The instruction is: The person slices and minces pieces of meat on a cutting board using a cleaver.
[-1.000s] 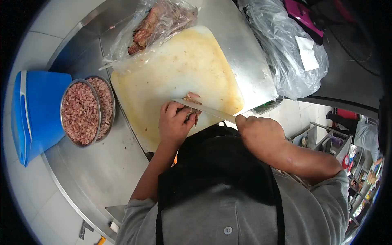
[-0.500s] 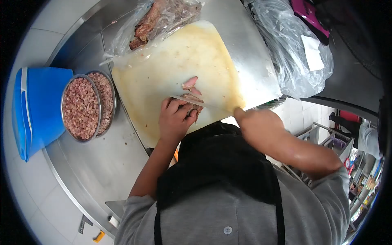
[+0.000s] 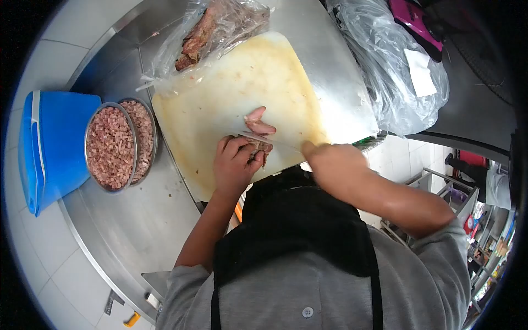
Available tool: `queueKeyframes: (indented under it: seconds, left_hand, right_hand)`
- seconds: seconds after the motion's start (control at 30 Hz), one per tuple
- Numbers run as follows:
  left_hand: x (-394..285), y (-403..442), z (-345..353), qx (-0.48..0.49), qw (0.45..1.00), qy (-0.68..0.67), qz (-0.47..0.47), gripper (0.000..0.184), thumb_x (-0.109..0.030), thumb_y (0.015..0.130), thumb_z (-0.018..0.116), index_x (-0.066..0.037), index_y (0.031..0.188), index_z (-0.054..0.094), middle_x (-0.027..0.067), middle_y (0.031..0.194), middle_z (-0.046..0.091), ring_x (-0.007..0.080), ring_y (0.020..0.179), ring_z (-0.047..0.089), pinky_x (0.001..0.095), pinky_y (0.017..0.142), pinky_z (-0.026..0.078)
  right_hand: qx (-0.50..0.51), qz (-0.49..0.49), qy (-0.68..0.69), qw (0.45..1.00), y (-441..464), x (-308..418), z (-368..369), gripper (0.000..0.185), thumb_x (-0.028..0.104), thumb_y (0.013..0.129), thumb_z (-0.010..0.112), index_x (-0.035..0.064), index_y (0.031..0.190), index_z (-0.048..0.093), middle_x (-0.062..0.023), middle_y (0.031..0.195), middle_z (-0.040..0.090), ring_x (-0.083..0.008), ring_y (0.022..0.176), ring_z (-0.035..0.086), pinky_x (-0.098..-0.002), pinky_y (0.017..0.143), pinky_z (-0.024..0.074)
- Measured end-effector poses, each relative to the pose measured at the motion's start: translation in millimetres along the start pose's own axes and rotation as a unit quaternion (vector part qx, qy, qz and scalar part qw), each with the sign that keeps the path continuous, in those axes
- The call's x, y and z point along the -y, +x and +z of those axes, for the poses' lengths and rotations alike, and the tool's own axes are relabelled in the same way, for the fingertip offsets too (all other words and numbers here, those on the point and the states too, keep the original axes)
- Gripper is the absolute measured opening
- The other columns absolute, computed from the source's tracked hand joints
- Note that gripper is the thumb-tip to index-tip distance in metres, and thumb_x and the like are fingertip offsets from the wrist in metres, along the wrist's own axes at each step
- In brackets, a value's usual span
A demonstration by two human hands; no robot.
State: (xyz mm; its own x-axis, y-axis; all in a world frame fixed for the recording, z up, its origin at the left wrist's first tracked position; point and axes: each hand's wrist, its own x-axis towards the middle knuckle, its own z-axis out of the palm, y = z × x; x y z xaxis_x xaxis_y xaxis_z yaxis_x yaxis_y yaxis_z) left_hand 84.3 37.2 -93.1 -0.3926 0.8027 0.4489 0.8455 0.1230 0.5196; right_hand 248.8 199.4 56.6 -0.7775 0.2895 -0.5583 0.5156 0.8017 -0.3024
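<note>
On the stained white cutting board (image 3: 220,82), my left hand (image 3: 234,165) presses its curled fingers around a browned piece of meat (image 3: 265,152). My right hand (image 3: 333,165) is wrapped round the handle of a knife (image 3: 283,145), whose blade lies across the meat close to my left fingertips. The handle itself is hidden in my fist, and the hand is slightly blurred. Just beyond the blade rest pink cut slices of meat (image 3: 260,126).
Left of the board stand two metal bowls of diced meat (image 3: 113,146) beside a blue container (image 3: 60,148). A plastic bag with browned meat (image 3: 195,41) overlaps the board's far edge. Clear plastic bags (image 3: 379,71) lie at the right. A person (image 3: 495,184) is partly visible at far right.
My right hand and the knife have moved left, the blade sliding across the meat. Another slice now lies beside the first one. My left hand keeps nearly the same place.
</note>
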Motion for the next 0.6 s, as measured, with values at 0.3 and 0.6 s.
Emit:
queueKeyframes:
  seconds: [0.3, 0.6]
  left_hand:
    - [2, 3, -3, 0.011, 1.000, 0.004, 0.017, 0.024, -0.012, 0.063, 0.081, -0.011, 0.085, 0.072, 0.0017, 0.097, 0.065, 0.0289, 0.095, 0.061, 0.0387, 0.080, 0.054]
    - [0, 0, 1, -0.020, 0.999, 0.020, 0.022, 0.023, -0.011, 0.063, 0.080, -0.011, 0.084, 0.072, 0.0020, 0.098, 0.066, 0.0292, 0.092, 0.063, 0.0391, 0.078, 0.055]
  right_hand:
    - [-0.061, -0.044, 0.009, 0.997, 47, 9, 47, 0.017, 0.007, 0.087, 0.054, 0.0013, 0.103, 0.057, -0.0183, 0.078, 0.070, -0.0368, 0.073, 0.072, -0.0469, 0.064, 0.0566]
    - [0.032, 0.024, -0.019, 0.999, -14, 12, -9, 0.017, 0.007, 0.087, 0.055, 0.0004, 0.103, 0.057, -0.0177, 0.080, 0.071, -0.0368, 0.075, 0.072, -0.0469, 0.063, 0.0569]
